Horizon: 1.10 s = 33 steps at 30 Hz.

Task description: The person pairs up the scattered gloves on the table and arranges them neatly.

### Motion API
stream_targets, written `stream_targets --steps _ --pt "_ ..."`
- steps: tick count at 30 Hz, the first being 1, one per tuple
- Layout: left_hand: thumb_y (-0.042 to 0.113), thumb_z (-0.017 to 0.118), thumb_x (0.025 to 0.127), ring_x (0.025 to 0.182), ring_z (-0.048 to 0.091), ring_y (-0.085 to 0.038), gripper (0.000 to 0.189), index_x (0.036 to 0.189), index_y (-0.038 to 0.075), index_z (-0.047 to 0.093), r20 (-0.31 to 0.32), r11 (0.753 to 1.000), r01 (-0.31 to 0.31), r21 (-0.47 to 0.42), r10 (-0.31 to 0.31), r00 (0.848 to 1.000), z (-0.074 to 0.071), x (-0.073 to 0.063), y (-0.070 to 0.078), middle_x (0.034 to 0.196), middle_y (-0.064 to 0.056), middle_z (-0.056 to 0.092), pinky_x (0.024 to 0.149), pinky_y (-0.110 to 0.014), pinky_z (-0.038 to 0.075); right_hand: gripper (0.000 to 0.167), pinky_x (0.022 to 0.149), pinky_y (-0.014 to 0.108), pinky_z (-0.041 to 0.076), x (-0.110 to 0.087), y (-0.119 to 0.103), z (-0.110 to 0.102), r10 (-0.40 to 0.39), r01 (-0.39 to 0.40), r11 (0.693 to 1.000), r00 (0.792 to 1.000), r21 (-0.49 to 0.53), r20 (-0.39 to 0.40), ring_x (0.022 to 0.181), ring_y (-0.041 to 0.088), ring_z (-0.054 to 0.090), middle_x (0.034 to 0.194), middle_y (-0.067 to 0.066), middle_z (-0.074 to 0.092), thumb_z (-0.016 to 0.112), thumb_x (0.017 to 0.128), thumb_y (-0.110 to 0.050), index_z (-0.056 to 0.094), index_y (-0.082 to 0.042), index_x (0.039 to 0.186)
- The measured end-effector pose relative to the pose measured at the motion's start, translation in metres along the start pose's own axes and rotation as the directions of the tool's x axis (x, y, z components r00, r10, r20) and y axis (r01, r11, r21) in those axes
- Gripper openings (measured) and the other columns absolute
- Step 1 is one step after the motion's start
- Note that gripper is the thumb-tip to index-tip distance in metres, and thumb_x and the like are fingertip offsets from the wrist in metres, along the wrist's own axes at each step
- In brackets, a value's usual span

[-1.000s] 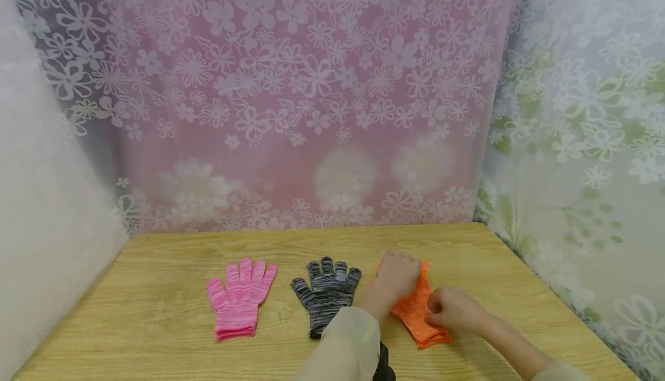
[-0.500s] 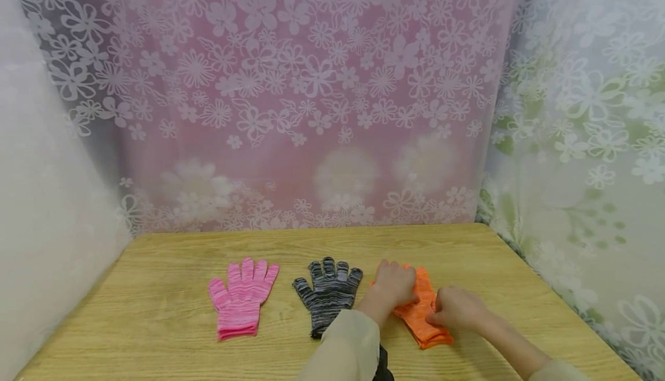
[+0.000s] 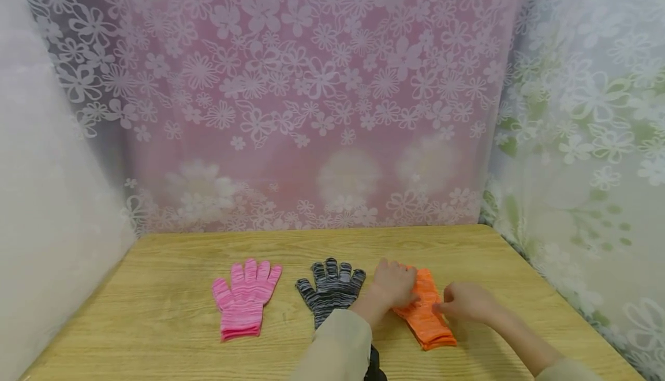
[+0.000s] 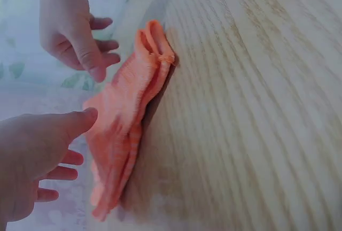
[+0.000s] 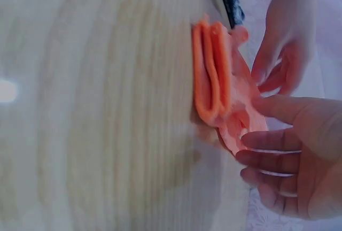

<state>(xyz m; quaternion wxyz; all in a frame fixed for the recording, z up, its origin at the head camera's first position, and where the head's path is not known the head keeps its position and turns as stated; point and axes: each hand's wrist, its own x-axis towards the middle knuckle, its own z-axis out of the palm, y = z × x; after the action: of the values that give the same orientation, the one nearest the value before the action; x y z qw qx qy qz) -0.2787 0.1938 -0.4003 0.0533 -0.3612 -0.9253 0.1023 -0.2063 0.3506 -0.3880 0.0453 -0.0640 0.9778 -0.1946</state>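
An orange knit glove (image 3: 428, 320) lies flat on the table, its cuff toward the near side. In the right wrist view the cuff of the orange glove (image 5: 206, 76) shows as stacked layers. My left hand (image 3: 395, 283) hovers at the glove's left side, thumb out and fingers loose, as the left wrist view of the left hand (image 4: 32, 151) shows. My right hand (image 3: 467, 302) is at the glove's right edge, fingers extended and spread; in its own wrist view the right hand (image 5: 315, 156) has its fingertips overlapping the glove. Neither hand grips anything.
A black-and-grey knit glove (image 3: 332, 288) lies just left of the orange one, partly covered by my left sleeve (image 3: 340, 343). Further left lies a pink glove (image 3: 243, 300). Flowered curtains (image 3: 312, 109) enclose the wooden table (image 3: 171, 288) behind and at the sides.
My left hand has come off the orange glove's finger end, which now shows flat. My right hand has released its edge near the cuff and moved slightly up and right.
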Motion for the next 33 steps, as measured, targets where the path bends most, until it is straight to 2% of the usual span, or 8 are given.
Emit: stream_targets --steps 4,6,8,12,17,22,28,33 --pt "0.053 0.053 0.088 0.077 0.056 -0.006 0.025 0.088 0.031 0.065 -0.053 0.992 -0.125 -0.004 0.124 0.991 -0.014 -0.017 -0.003 0.079 0.014 0.06 0.081 -0.029 0.042 0.018 0.048 0.027 0.036 0.006 0.003 -0.01 -0.043 0.04 0.999 0.995 -0.036 -0.089 0.051 0.009 0.044 0.062 -0.005 0.054 0.065 0.085 -0.023 0.061 -0.011 0.072" --pt "0.048 0.054 0.089 0.058 0.05 -0.006 0.031 0.067 0.027 0.059 -0.062 0.977 -0.209 -0.028 0.207 0.976 -0.019 -0.028 0.002 0.058 0.011 0.051 0.073 -0.027 0.044 0.013 0.052 0.03 0.041 0.011 0.003 -0.013 -0.047 0.039 0.997 0.991 -0.066 -0.125 0.056 0.01 0.049 0.068 -0.003 0.058 0.065 0.085 -0.02 0.063 -0.01 0.077" --pt "0.046 0.055 0.089 0.047 0.043 -0.005 0.038 0.058 0.025 0.052 -0.054 0.959 -0.278 -0.056 0.275 0.96 -0.023 -0.038 0.01 0.049 0.009 0.042 0.067 -0.025 0.043 0.011 0.056 0.033 0.044 0.016 0.003 -0.013 -0.039 0.025 0.995 0.989 -0.095 -0.143 0.062 0.012 0.053 0.074 -0.002 0.061 0.066 0.083 -0.019 0.064 -0.009 0.081" --pt "0.048 0.055 0.089 0.051 0.045 -0.003 0.039 0.057 0.026 0.052 -0.004 0.942 -0.321 -0.101 0.322 0.947 -0.022 -0.049 0.03 0.051 0.011 0.043 0.067 -0.022 0.039 0.015 0.055 0.033 0.043 0.026 0.003 -0.007 -0.001 -0.018 0.991 0.99 -0.135 -0.144 0.061 0.013 0.053 0.074 0.0 0.06 0.067 0.08 -0.021 0.063 -0.007 0.083" --pt "0.05 0.057 0.087 0.07 0.051 -0.003 0.029 0.066 0.029 0.059 0.013 0.946 -0.316 -0.075 0.317 0.948 -0.011 -0.052 0.046 0.07 0.014 0.054 0.078 -0.026 0.038 0.019 0.047 0.029 0.034 0.029 0.002 0.008 0.058 -0.076 0.989 0.989 -0.13 -0.134 0.05 0.013 0.043 0.059 -0.001 0.049 0.067 0.08 -0.02 0.054 -0.011 0.07" --pt "0.038 0.058 0.089 0.072 0.05 -0.004 0.016 0.076 0.03 0.064 -0.023 0.939 -0.343 -0.022 0.342 0.939 -0.003 -0.05 0.051 0.086 0.014 0.057 0.07 -0.024 0.037 0.017 0.045 0.026 0.031 0.027 0.001 0.016 0.08 -0.097 0.991 0.983 -0.096 -0.167 0.048 0.012 0.04 0.057 -0.002 0.045 0.062 0.078 -0.01 0.051 -0.011 0.066" --pt "0.028 0.06 0.087 0.062 0.044 -0.004 0.018 0.069 0.028 0.06 -0.062 0.928 -0.373 -0.019 0.371 0.926 -0.003 -0.05 0.048 0.074 0.012 0.053 0.06 -0.022 0.032 0.018 0.044 0.025 0.027 0.025 0.001 0.016 0.105 -0.115 0.993 0.973 -0.04 -0.204 0.046 0.012 0.036 0.054 -0.001 0.042 0.061 0.078 -0.009 0.049 -0.011 0.064" --pt "0.024 0.063 0.084 0.059 0.044 -0.004 0.025 0.061 0.026 0.055 -0.111 0.926 -0.377 -0.026 0.372 0.921 -0.002 -0.052 0.044 0.068 0.013 0.05 0.057 -0.022 0.03 0.014 0.045 0.027 0.032 0.028 0.001 0.018 0.116 -0.119 0.993 0.967 -0.001 -0.225 0.048 0.012 0.042 0.059 -0.002 0.048 0.063 0.079 -0.012 0.054 -0.012 0.069"
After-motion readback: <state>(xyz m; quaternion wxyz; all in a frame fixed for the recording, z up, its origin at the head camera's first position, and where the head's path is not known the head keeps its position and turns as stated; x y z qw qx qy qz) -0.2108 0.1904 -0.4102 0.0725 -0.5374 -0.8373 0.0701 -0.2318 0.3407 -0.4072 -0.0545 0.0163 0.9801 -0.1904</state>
